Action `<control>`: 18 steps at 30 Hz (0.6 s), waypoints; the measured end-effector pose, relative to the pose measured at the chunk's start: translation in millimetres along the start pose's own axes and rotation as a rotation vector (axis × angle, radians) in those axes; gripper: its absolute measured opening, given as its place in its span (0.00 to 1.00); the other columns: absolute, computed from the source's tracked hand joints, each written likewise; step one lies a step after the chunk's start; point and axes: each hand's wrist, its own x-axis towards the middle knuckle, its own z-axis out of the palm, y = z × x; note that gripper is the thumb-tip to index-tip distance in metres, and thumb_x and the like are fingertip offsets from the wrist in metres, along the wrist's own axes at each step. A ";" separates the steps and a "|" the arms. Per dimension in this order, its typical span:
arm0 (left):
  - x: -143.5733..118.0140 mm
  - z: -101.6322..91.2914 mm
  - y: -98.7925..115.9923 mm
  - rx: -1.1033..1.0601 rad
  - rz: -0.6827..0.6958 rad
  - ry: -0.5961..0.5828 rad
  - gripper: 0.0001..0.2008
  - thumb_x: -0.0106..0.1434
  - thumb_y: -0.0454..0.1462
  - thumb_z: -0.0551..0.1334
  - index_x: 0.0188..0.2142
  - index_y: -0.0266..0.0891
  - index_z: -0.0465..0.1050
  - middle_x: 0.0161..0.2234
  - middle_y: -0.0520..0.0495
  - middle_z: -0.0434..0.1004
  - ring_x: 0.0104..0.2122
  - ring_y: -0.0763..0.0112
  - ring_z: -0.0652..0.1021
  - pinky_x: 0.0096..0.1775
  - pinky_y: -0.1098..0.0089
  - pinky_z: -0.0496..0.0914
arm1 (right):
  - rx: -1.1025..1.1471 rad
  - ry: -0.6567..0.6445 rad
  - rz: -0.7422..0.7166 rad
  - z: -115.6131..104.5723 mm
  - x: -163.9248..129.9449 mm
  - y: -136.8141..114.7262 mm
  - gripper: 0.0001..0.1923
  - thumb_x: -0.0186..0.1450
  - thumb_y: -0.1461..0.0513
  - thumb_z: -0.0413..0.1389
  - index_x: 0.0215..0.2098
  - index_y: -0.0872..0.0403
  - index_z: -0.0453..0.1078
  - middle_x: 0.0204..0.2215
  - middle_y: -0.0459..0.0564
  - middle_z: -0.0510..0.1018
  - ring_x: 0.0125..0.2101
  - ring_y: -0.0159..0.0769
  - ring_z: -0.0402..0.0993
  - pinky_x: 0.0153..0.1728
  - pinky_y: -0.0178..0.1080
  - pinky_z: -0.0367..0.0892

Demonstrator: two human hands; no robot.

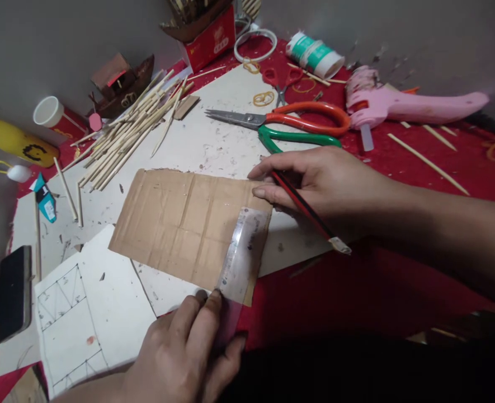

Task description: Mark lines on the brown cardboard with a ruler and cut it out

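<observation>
And here we are at the cardboard piece [175, 224], lying flat on the pale work board [226, 151], one corner poking out over the red cloth [310, 302] on the near side. The left hand [184, 341] has its fingers closed around the near end of a clear ruler [243, 246], fingertips by the cardboard's near edge, and that ruler lies along the right-hand end of the piece. Over at the far corner, the right hand [323, 179] has a black-and-red pencil [301, 207] tucked in its curled fingers, thumb and forefinger at the cardboard's edge. I'd call this the lining-up stage, measuring before a mark. (I can't see the pencil's writing point from here; the fingers hide it.) The next move, as I judge it, calls for a firmly pinned ruler and the pencil turned down to its edge. A slip there would skew the line. The scissors [253, 120] lie beyond the right hand, untouched.
</observation>
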 end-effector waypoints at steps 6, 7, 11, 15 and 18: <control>0.8 2.7 1.7 0.018 -0.018 0.024 0.17 0.68 0.35 0.61 0.50 0.22 0.69 0.32 0.35 0.77 0.27 0.60 0.81 0.24 0.66 0.79 | -0.001 0.008 0.013 0.8 0.2 1.1 0.10 0.63 0.57 0.57 0.38 0.54 0.77 0.25 0.47 0.75 0.26 0.36 0.68 0.30 0.39 0.60; 0.8 3.0 1.7 0.023 -0.010 0.035 0.17 0.68 0.35 0.61 0.50 0.21 0.69 0.32 0.35 0.77 0.28 0.60 0.81 0.25 0.66 0.79 | -0.001 0.005 0.019 0.7 0.5 1.2 0.10 0.63 0.57 0.58 0.38 0.54 0.77 0.25 0.47 0.75 0.26 0.36 0.68 0.30 0.39 0.60; -1.6 4.0 -0.9 0.028 0.020 0.047 0.17 0.68 0.36 0.61 0.50 0.21 0.68 0.32 0.33 0.78 0.27 0.60 0.82 0.25 0.67 0.79 | 0.008 -0.022 0.028 0.3 2.1 1.3 0.11 0.64 0.58 0.57 0.39 0.55 0.77 0.25 0.47 0.75 0.26 0.36 0.68 0.30 0.39 0.61; -7.4 6.3 -6.7 0.039 0.030 0.021 0.18 0.67 0.36 0.62 0.52 0.23 0.67 0.33 0.33 0.79 0.27 0.60 0.82 0.25 0.68 0.79 | 0.031 -0.062 0.030 -1.8 4.4 -0.7 0.10 0.65 0.60 0.55 0.39 0.55 0.76 0.27 0.48 0.77 0.27 0.35 0.71 0.30 0.36 0.62; -11.8 7.8 -9.3 0.082 -0.004 -0.021 0.18 0.67 0.38 0.62 0.52 0.27 0.68 0.34 0.35 0.80 0.30 0.60 0.84 0.27 0.69 0.80 | -0.009 -0.076 0.058 -4.1 6.9 -3.6 0.09 0.64 0.62 0.55 0.40 0.54 0.77 0.26 0.46 0.77 0.26 0.34 0.71 0.29 0.35 0.63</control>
